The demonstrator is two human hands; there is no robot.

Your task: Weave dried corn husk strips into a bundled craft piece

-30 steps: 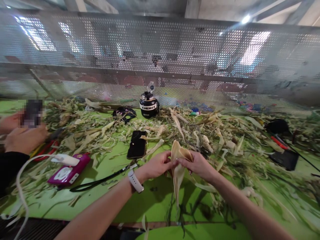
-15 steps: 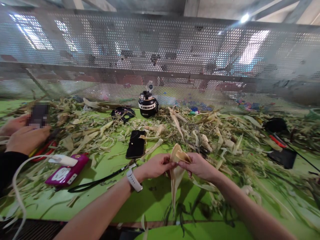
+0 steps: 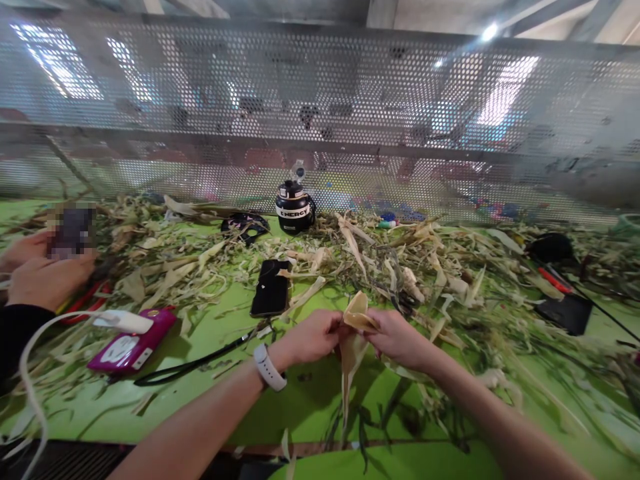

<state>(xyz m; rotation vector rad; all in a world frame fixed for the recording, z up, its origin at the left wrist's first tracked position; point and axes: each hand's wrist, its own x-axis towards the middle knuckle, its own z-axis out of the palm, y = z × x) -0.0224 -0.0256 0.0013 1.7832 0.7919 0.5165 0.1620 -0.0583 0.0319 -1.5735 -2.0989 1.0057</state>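
Observation:
A pale, dry corn husk point(image 3: 353, 357) is held between my two hands above the green table point(image 3: 295, 417). Its upper end is folded over into a cup-like shape, and its long narrow tip hangs down. My left hand point(image 3: 316, 335), with a white watch band point(image 3: 269, 368) at the wrist, pinches the husk from the left. From the right, my right hand point(image 3: 397, 338) grips the folded edge. Some fingertips of both hands are hidden behind the husk. Beyond my hands lies a black phone point(image 3: 271, 288) with a wrist strap point(image 3: 200, 363) near it.
Husk scraps point(image 3: 440, 267) litter the table. A black bottle point(image 3: 293, 208) with its lid up stands before a perforated metal screen point(image 3: 320, 87). At left are a purple power bank point(image 3: 131, 341) with a white cable and another person's hands point(image 3: 50, 277) holding a blurred-out device.
The husk's top fold has turned and opened toward me, its rim now showing wider. Both hands have shifted slightly, still gripping it.

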